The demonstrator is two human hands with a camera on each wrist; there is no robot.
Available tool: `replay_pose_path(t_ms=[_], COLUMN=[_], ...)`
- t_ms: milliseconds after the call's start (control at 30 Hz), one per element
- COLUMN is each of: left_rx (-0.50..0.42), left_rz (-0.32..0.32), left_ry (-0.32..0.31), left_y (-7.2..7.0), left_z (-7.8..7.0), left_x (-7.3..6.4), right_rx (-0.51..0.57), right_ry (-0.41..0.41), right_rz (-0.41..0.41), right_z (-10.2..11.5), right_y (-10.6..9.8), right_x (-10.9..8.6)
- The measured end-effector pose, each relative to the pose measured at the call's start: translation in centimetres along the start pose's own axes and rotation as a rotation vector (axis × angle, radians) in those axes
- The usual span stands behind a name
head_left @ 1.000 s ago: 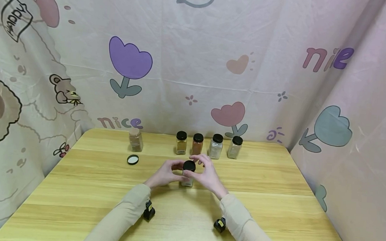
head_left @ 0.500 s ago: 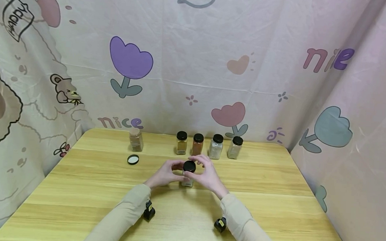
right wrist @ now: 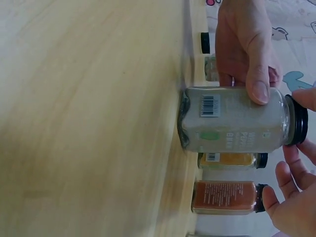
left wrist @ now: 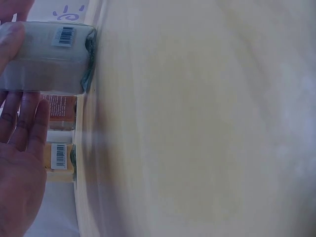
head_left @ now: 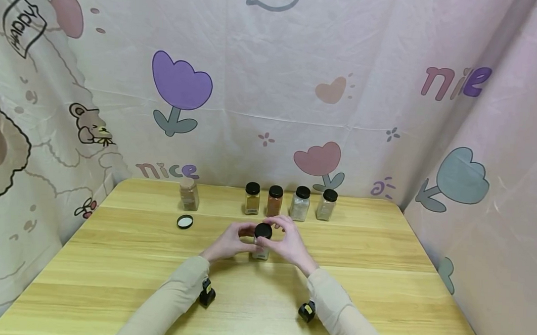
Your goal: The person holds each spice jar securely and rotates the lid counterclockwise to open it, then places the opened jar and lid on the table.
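A clear spice jar of pale powder (head_left: 260,254), with a barcode and partly readable print on its side, stands upright near the middle of the table. My left hand (head_left: 229,244) grips its body, thumb laid along the near side in the right wrist view. Up at the black lid (right wrist: 298,120), my right hand (head_left: 288,245) pinches the edge between thumb and fingers, its other fingers raised. The lid sits on the jar's mouth. Farther back to the left, a lidless jar of brownish powder (head_left: 189,198) stands behind a loose black lid (head_left: 184,222), which shows its white inside.
Along the back edge stand several black-lidded jars: a yellow one (head_left: 252,203), a reddish-orange one (head_left: 274,204), a white one (head_left: 300,208) and a pale one (head_left: 326,209). A patterned curtain (head_left: 263,86) hangs behind the wooden table (head_left: 380,295).
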State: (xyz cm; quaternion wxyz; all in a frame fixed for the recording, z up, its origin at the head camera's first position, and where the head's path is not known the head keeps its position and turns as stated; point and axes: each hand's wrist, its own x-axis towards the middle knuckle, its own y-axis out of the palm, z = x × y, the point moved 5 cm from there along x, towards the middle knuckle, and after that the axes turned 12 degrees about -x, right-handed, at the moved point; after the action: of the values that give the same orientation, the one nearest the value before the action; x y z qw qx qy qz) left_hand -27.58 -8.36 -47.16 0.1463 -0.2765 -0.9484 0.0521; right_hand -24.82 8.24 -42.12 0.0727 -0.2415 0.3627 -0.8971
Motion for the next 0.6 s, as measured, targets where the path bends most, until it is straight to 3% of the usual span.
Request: replay_pose_path(t_ms=[133,300,600], left_rx=[0.009,0.005,0.005], left_rz=[0.004,0.002,0.008], left_ry=[0.000,0.005,0.014], left_y=[-0.01,-0.07,-0.03], left_z=[0.04,0.07,-0.15], left_x=[0.02,-0.03,-0.15], right_rx=[-0.002,0.015,-0.006], right_ry=[-0.016,0.035,0.054], right_rz=[0.018,0.035,0.006], right_z=[0.02,-0.22,-0.06], right_y=[-0.06,0.05,0.06], right_x=[-0.04,-0.14,-0.04])
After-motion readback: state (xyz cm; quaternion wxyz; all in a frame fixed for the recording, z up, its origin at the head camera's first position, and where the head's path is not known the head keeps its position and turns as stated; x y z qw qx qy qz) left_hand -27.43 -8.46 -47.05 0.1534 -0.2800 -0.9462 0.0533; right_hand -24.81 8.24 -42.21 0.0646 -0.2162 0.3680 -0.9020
